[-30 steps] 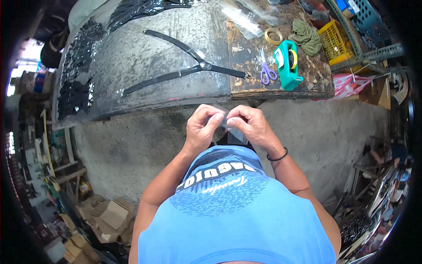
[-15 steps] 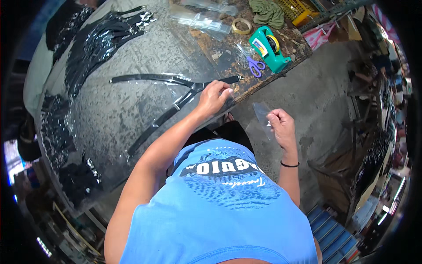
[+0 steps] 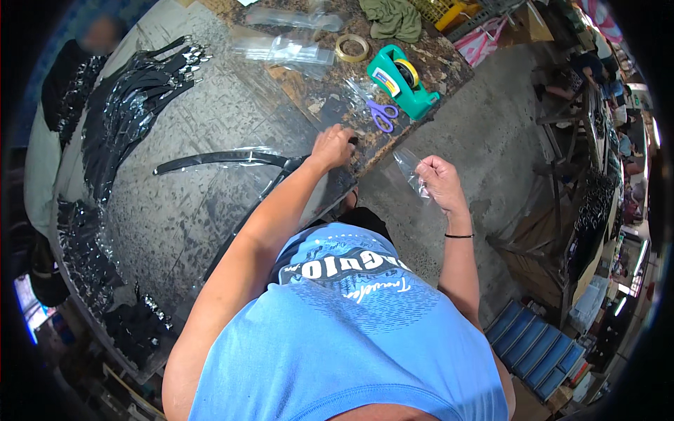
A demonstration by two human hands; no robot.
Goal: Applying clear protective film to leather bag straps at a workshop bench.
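Black Y-shaped suspenders [image 3: 203, 161] lie on the table, their long straps partly wrapped in clear plastic. My left hand [image 3: 333, 147] is closed over their right-hand strap near the table edge, its fingertips around the dark end. That hand and forearm hide the middle joint and much of the lower strap. Beyond the table edge, my right hand [image 3: 441, 184] pinches a thin clear plastic sleeve [image 3: 407, 165], which hangs in the air, apart from the suspenders.
Purple-handled scissors [image 3: 382, 116], a green tape dispenser [image 3: 407, 84], a tape roll [image 3: 352, 48] and clear plastic sleeves [image 3: 284, 52] lie beyond my left hand. Black wrapped straps [image 3: 130, 116] are piled at the left, near another person. A grey-green cloth [image 3: 392, 19] sits at the back.
My view has shifted, so the table items appear further left. My left hand has closed over the right-hand strap and covers more of it. The right hand still holds the sleeve.
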